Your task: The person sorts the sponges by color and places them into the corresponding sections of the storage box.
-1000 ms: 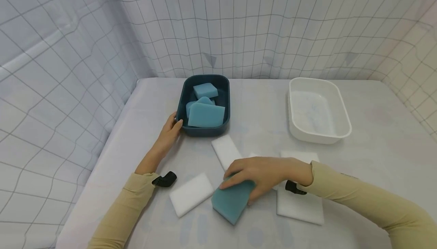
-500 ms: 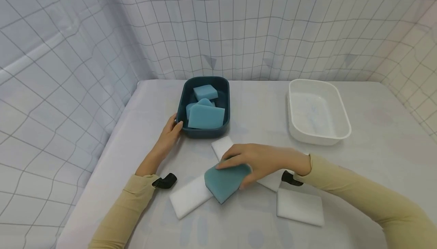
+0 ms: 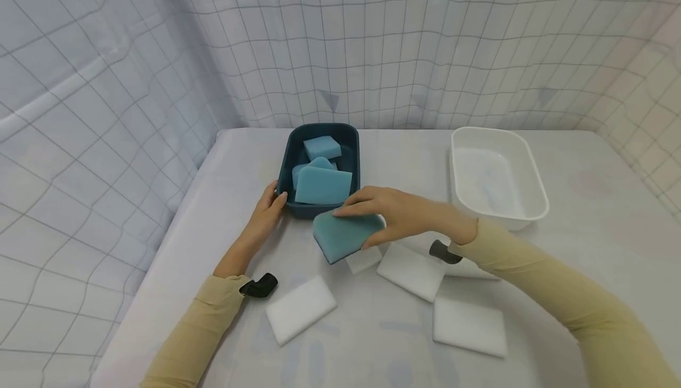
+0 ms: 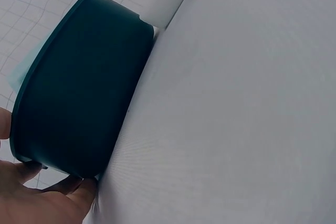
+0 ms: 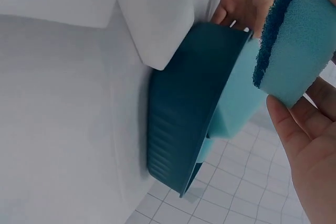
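Note:
My right hand (image 3: 393, 213) pinches a teal scrub sponge (image 3: 346, 235) above the table, just in front of the dark teal bin (image 3: 305, 211). In the right wrist view the sponge (image 5: 299, 40) shows a darker, rough scouring layer on one face. My left hand (image 3: 264, 213) grips the bin's near left corner; in the left wrist view this hand (image 4: 42, 198) has its fingers against the bin's end wall (image 4: 79, 93). Inside the bin lie several light blue sponges (image 3: 323, 186), one leaning on the others.
Several white sponge pads lie about the table: one at the near left (image 3: 301, 310), one in the middle (image 3: 412, 272), one at the near right (image 3: 469, 324). A white bin (image 3: 497, 175) stands at the back right. Gridded cloth (image 3: 372, 51) hangs behind.
My right hand has lifted the teal sponge from among the white pads and carried it away from me and slightly left, close to the dark bin. The left hand keeps its grip there.

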Tool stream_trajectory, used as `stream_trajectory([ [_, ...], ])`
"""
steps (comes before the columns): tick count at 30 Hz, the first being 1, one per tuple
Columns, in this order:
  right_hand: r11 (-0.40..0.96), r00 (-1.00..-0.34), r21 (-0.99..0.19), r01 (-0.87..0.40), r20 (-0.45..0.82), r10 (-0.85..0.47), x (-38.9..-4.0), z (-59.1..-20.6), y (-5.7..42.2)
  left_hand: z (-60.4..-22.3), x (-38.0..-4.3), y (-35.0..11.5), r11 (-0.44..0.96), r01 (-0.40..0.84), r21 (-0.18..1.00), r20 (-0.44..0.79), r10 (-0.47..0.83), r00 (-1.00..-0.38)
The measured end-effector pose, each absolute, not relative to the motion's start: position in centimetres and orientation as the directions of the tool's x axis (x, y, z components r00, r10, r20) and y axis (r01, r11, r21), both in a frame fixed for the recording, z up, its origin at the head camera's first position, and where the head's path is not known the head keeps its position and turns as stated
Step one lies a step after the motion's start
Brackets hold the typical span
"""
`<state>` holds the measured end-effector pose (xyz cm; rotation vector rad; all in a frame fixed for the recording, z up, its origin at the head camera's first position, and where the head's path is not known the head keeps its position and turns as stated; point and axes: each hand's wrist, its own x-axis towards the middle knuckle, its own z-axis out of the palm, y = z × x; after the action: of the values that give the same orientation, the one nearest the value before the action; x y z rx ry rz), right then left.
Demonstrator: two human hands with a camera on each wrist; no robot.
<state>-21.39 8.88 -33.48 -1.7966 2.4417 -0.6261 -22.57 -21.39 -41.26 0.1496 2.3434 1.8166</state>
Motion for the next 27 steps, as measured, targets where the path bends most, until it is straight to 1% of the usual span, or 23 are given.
stream_trajectory([
  [5, 0.273, -0.37, -0.369, -0.888, 0.225, -0.901, -22.6, -32.9, 8.7, -41.6, -22.6, -21.3, 0.257, -0.011, 0.966, -0.061, 0.187, -0.98],
  [21, 0.338, -0.479, -0.427, -0.839, 0.283, -0.831, -26.5, -32.8, 8.2, -41.6, -22.9, -21.5, 0.243, 0.031, 0.97, -0.017, 0.194, -0.981],
  [27, 0.395, -0.544, -0.449, -0.802, 0.274, -0.793, -28.1, -32.4, 7.9, -41.7, -23.0, -21.6, 0.257, 0.022, 0.966, -0.029, 0.193, -0.981],
])
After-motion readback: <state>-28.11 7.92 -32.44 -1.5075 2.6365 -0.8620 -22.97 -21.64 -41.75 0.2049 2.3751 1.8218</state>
